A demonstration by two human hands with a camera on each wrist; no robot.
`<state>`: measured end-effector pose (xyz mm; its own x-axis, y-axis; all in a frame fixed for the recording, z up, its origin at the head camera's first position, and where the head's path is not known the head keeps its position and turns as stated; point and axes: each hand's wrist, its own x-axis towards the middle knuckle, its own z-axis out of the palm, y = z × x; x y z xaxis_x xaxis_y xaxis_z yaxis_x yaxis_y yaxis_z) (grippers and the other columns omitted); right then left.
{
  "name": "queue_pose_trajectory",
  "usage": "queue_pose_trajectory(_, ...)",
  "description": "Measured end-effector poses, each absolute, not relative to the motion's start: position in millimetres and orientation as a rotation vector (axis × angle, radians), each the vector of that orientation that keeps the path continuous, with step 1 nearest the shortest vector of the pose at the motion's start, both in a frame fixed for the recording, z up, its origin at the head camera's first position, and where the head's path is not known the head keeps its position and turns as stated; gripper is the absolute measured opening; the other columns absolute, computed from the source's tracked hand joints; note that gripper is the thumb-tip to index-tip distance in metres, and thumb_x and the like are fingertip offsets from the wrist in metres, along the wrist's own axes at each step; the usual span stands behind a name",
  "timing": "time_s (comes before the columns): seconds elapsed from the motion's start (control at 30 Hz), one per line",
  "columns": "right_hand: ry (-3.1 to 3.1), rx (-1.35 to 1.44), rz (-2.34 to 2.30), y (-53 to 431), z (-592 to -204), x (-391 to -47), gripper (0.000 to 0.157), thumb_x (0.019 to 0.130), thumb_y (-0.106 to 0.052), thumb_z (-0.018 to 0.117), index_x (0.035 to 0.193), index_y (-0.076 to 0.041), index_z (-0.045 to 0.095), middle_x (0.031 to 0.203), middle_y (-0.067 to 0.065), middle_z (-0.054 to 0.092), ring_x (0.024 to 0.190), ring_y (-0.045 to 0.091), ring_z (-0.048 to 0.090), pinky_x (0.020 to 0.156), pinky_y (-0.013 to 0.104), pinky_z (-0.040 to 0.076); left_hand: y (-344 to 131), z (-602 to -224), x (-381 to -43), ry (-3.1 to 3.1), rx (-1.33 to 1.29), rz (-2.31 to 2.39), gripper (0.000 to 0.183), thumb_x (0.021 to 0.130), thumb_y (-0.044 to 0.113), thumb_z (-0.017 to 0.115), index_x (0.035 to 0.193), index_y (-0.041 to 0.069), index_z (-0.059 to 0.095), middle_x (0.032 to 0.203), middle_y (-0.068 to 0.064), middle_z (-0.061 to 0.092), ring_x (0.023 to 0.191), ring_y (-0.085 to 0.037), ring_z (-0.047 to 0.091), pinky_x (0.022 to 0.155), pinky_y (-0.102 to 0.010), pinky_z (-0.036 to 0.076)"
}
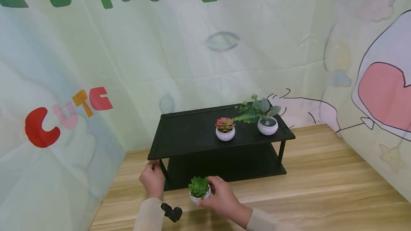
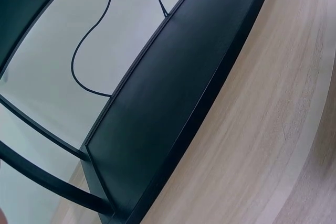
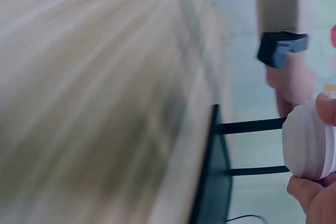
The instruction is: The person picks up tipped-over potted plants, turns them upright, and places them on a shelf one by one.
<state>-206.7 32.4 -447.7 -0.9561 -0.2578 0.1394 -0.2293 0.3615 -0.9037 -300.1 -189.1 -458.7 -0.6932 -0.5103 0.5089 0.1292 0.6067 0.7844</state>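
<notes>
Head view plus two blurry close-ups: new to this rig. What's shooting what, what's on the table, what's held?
No machine here: a person works bare-handed, wearing three cameras. The wide picture comes from the head, the other two from the wrists. On the wooden table stands a black two-tier shelf, carrying a reddish succulent and a leafy plant, both in white pots. The right hand grips a green succulent in a white pot in front of the shelf; the right wrist view shows that pot close up. The left hand holds the shelf's front left corner.
</notes>
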Motion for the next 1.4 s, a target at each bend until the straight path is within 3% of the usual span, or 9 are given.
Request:
queue_pose_trajectory(0.27,2.610,-0.556,-1.646,36,-413,-213,0.057,0.069,-0.025,0.081,0.114,0.000,0.056,0.103,0.006,0.056,0.088,0.012,0.056,0.076,0.029,0.050,-190,-459,-300,-2.104,0.308,-1.119,0.021,0.093,0.011,0.054,0.087,-0.004,0.069,0.089,-0.021,0.069,0.079,-0.036,0.064,0.069,-0.049,0.048)
queue_pose_trajectory(0.8,2.669,-0.602,-1.581,44,-364,-237,0.056,0.073,-0.024,0.079,0.118,0.000,0.054,0.105,0.007,0.056,0.087,0.013,0.055,0.073,0.027,0.049,-189,-454,-298,-2.157,0.329,-1.120,0.024,0.094,0.012,0.052,0.087,-0.003,0.068,0.088,-0.021,0.069,0.074,-0.032,0.063,0.064,-0.042,0.046)
queue_pose_trajectory(1.4,2.794,-0.562,-1.563,35,-338,-271,0.046,0.073,-0.028,0.078,0.108,-0.004,0.059,0.092,0.004,0.055,0.079,0.016,0.049,0.066,0.029,0.043,-189,-455,-298,-2.143,0.334,-1.104,0.023,0.093,0.012,0.053,0.085,-0.003,0.068,0.086,-0.020,0.069,0.072,-0.032,0.063,0.063,-0.042,0.045)
